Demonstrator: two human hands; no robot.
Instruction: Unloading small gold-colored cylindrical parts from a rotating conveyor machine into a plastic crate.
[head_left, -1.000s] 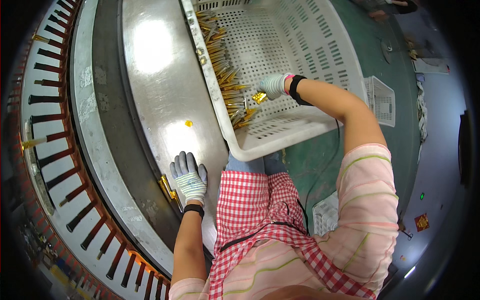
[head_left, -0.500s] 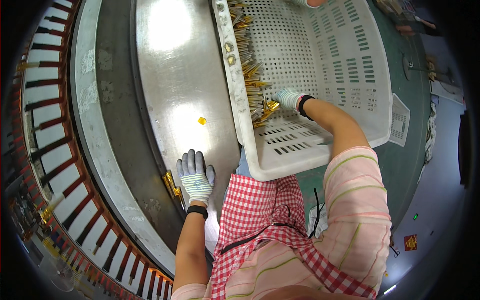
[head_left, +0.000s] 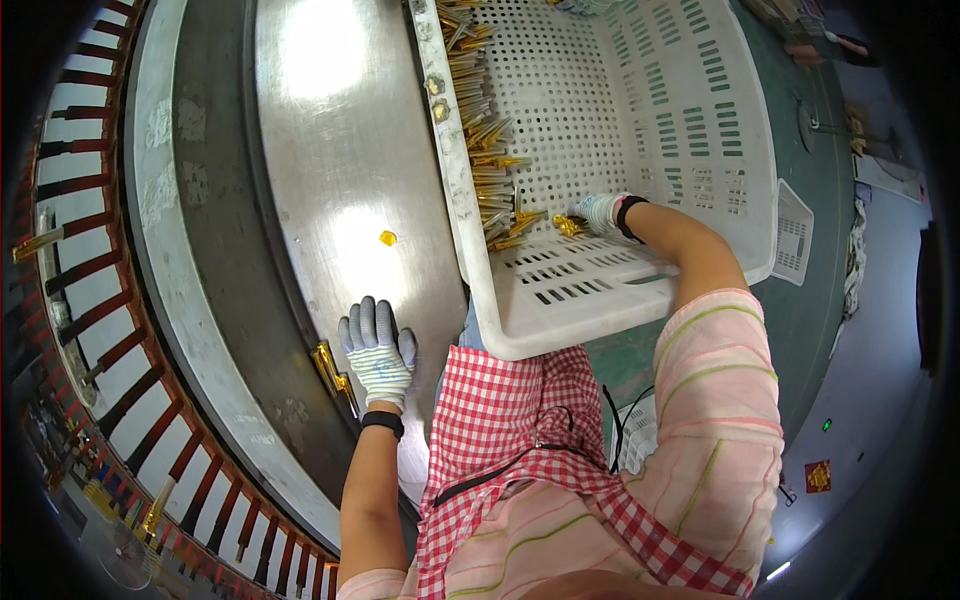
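Note:
My left hand, in a striped glove with grey fingers, lies flat on the metal table with its fingers stretched out. Just left of it, at the table's edge, rest slender gold pieces with a thin rod. Inside the white perforated crate is my right hand, also gloved and curled round a shiny gold piece; its fingertips are partly hidden. A row of slender gold-and-silver pieces lines the crate's left side. A small yellow-gold bit sits on the table ahead of my left hand.
On the left curves a conveyor with dark red-brown bars, some carrying gold pieces. Another person's gloved hand shows at the crate's far end. Beyond the crate's right side, a smaller white basket stands on the green floor.
My right hand has drawn to the right, away from the row of pieces, with the gold piece in its fingers. My left hand stays flat on the table. The conveyor's bars have shifted.

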